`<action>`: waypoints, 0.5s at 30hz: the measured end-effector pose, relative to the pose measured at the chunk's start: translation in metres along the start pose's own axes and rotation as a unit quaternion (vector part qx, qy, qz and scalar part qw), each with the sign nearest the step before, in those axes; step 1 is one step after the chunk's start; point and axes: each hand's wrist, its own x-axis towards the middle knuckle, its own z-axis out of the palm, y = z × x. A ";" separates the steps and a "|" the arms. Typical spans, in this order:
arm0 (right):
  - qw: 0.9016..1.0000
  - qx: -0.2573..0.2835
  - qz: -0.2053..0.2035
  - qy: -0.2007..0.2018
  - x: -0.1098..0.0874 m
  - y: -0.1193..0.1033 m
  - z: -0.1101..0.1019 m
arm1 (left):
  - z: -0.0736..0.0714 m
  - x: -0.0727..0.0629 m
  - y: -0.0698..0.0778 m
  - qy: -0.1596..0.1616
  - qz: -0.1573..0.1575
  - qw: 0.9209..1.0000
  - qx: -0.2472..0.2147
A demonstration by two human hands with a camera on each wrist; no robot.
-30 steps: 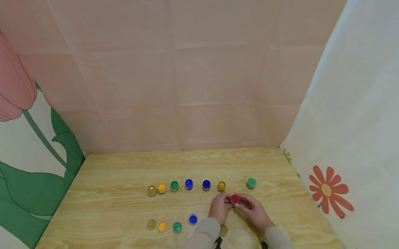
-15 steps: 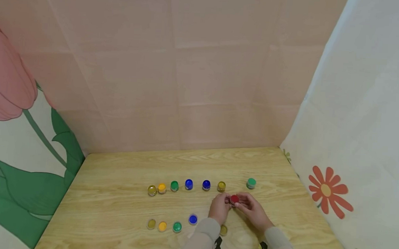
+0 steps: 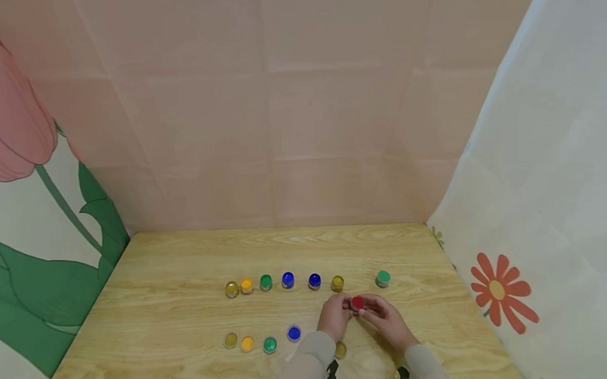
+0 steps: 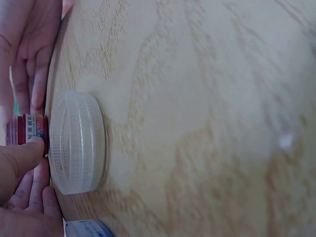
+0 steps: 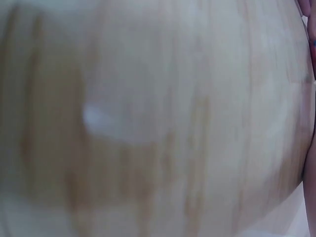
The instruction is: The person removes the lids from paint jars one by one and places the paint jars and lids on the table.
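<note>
Both hands meet at a small paint jar (image 3: 357, 303) with a red top. In the left wrist view the jar shows a white printed label and a clear ridged rim. My left hand (image 3: 334, 317) grips the jar from the left, thumb pressed on the label. My right hand (image 3: 390, 324) holds the jar's top from the right between thumb and fingers. A translucent ridged lid (image 4: 78, 143) lies on the table close before the left wrist camera. The right wrist view shows mostly blurred tabletop, with a sliver of hand at its right edge.
Across the wooden table (image 3: 173, 314) runs a far row of paint jars, including yellow (image 3: 247, 285), green (image 3: 266, 282) and blue (image 3: 314, 281). Nearer lie flat coloured lids, among them orange (image 3: 247, 344) and blue (image 3: 293, 333). A green-topped jar (image 3: 383, 278) stands right.
Both hands stay around the red jar in nearly the same place, with only slight finger movement. The rows of jars and lids keep their places.
</note>
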 end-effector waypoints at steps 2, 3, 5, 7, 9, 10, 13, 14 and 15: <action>1.000 0.001 0.002 -0.001 0.000 0.000 0.000 | 0.000 0.000 0.000 0.000 0.003 1.000 0.003; 1.000 0.000 0.002 -0.002 -0.001 0.000 0.000 | 0.000 0.000 0.000 -0.001 0.001 1.000 0.002; 1.000 -0.004 0.000 -0.005 0.000 0.001 0.000 | 0.000 0.000 0.000 -0.001 0.003 1.000 0.002; 1.000 -0.006 -0.002 -0.006 0.000 0.003 0.000 | 0.000 0.000 0.000 0.000 0.004 1.000 0.001; 1.000 -0.009 -0.004 -0.004 0.001 0.005 0.000 | 0.000 0.000 0.000 0.000 0.003 1.000 -0.001; 1.000 -0.011 -0.005 -0.004 0.001 0.006 -0.001 | 0.000 0.000 0.000 0.001 0.005 1.000 0.000; 1.000 -0.016 -0.005 0.000 0.002 0.008 -0.001 | 0.000 0.000 -0.001 0.002 0.006 1.000 0.004; 1.000 -0.019 -0.007 0.000 0.002 0.009 -0.001 | 0.000 0.000 -0.001 0.002 0.007 1.000 0.004; 1.000 -0.022 -0.005 0.002 0.002 0.009 0.000 | 0.001 0.001 -0.001 0.003 0.006 1.000 0.005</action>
